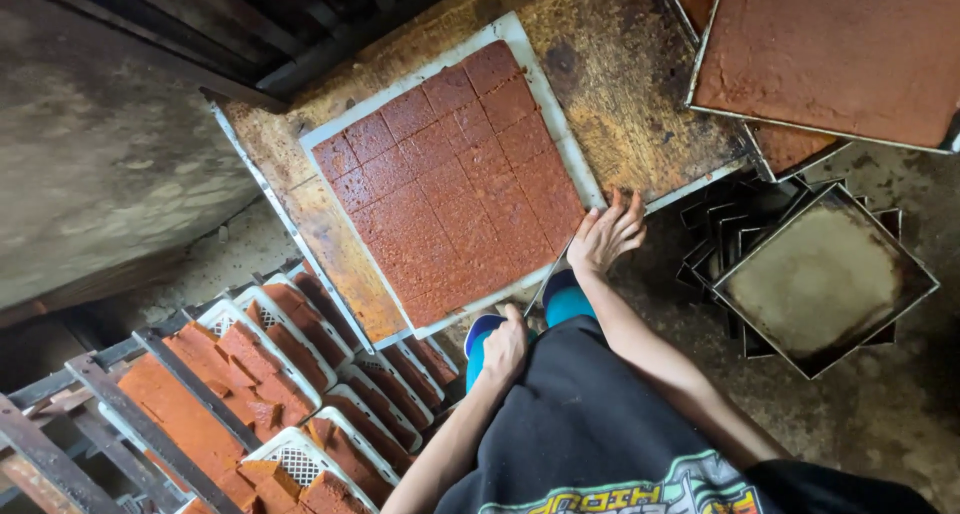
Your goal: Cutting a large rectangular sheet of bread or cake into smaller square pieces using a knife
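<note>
Slab of red-brown cake scored into squares on a worn wooden table

The wooden table (640, 104) bore a white sheet (575, 159) carrying the red-brown slab (450, 174), already cut into a grid of squares, with stacked metal trays (825, 279) on the floor to the right and white crates of cut blocks (300, 374) lower left. The right hand (607, 236) lay spread flat, fingers apart, on the sheet's near corner; the left hand (505, 346) was closed around the handle of a thin knife (549, 274) angled toward the slab's near edge. Judged from this, clean cutting called for pinning the sheet firmly and following the existing lines with a steady blade.
</note>
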